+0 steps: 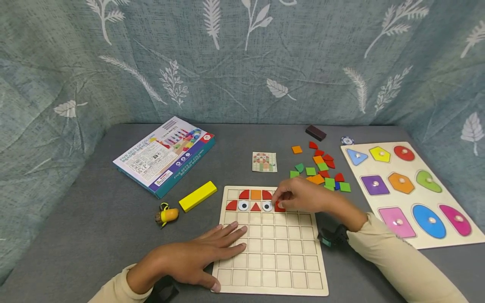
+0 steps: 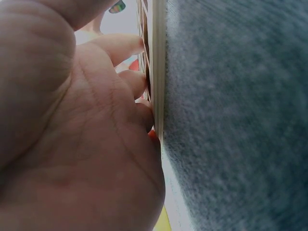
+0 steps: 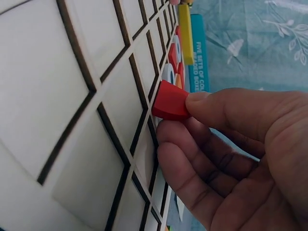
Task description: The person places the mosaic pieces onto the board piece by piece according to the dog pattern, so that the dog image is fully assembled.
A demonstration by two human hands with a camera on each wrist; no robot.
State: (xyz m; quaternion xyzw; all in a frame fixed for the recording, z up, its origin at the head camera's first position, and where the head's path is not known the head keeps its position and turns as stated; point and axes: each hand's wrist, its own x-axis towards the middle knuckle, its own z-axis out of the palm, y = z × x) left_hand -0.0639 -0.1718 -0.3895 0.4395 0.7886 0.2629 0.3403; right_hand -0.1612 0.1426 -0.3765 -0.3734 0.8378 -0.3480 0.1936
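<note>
A wooden grid board (image 1: 267,248) lies on the table with several tiles in its top two rows. Among them are two white eye tiles (image 1: 243,205), a red triangle (image 1: 255,207) and an orange square (image 1: 256,194). My right hand (image 1: 303,194) is over the second row, beside the right eye tile. Its thumb and fingers pinch a red tile (image 3: 169,101) with one curved edge, tilted at the grid. My left hand (image 1: 193,256) rests with spread fingers on the board's left side, its thumb at the lower left corner.
Loose red, green and orange tiles (image 1: 310,171) lie behind the right hand, near a small pattern card (image 1: 264,162). A knobbed shape puzzle (image 1: 411,202) occupies the right. To the left are a yellow block (image 1: 198,196), a small bee-like toy (image 1: 166,215) and a flat box (image 1: 164,153).
</note>
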